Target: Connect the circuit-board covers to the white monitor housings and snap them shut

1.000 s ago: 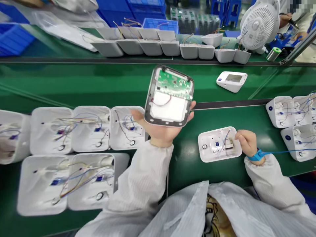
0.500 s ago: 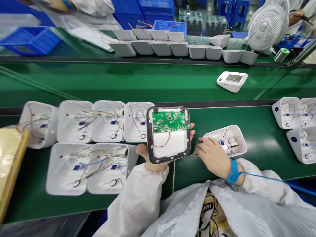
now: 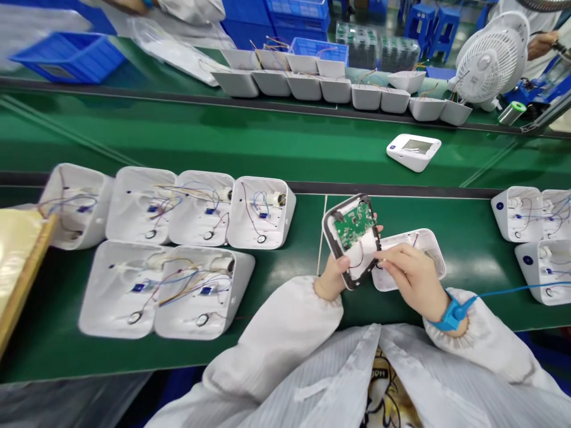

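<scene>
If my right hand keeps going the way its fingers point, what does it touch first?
The right hand points left, its fingertips already at the edge of the grey cover with the green board that the left hand holds; contact looks likely, though depth is unclear.

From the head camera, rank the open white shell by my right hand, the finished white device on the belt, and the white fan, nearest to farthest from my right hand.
1. Open white shell, under the right hand.
2. Finished white device, on the belt beyond.
3. White fan, far right.
</scene>
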Tool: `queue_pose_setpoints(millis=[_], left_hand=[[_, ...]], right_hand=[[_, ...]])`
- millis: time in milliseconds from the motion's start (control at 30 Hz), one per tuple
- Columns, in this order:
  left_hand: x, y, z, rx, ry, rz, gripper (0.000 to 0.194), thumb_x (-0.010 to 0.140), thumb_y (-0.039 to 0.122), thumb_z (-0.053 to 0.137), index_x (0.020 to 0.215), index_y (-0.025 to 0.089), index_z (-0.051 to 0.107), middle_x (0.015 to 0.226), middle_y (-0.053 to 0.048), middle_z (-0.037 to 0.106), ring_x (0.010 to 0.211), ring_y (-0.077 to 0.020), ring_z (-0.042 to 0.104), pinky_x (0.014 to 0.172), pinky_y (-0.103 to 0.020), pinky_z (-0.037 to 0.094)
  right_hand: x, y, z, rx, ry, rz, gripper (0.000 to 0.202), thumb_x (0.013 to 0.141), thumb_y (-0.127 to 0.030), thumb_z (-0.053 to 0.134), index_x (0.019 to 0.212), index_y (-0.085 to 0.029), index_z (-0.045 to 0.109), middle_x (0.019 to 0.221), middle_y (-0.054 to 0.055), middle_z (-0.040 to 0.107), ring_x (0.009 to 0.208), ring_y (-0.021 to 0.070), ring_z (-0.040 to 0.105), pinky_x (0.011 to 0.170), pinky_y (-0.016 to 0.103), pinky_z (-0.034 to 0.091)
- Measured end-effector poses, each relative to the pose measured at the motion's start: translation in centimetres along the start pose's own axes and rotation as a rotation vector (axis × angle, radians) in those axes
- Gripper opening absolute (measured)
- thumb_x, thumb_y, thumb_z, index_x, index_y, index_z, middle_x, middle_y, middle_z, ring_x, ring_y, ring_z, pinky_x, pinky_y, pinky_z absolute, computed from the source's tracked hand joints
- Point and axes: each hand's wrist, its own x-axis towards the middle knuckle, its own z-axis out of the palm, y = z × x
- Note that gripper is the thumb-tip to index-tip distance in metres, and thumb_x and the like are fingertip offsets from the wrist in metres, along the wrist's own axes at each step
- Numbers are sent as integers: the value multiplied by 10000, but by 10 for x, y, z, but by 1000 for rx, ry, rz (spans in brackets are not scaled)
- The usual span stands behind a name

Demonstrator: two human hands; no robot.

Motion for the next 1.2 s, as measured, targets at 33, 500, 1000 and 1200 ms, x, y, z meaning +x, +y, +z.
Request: queue_pose_setpoints(millis=[33,500,1000,1200], left_hand=[[-2,-9,2,22,4,3,975,608,789,657,1378,204,526,1380,-157,593,1352,-400,515,1131,-576,440],[-23,-57,-9,58,6,40,914,626,835,655,1306,229,588,1144,-120,701,1283,-344,575,1195,-567,373],[-24,-53,-6,-122,-7,21,744,636,700,766,1164,186,658,993,-90,721,1100,-276,653,1061,-430,476],[-25,-59,-8,-227,-9,-29,806,637,671,776,1243,163,613,1141,-91,691,1196,-253,610,1083,-352,453]], right_hand=[[0,-1,3,-9,-4,-3,245,1014,-278,508,1059,-245,747,884,40,718,816,167,689,735,299,570],[0,-4,19,-88,-80,124,100,943,-226,586,873,-211,656,804,-3,727,697,178,684,642,302,478],[5,-11,16,-260,-72,-11,159,968,-221,565,836,-175,642,747,7,684,679,160,636,634,293,430],[12,-5,11,-342,79,-157,130,961,-263,612,936,-153,675,931,88,696,886,223,631,798,355,509]])
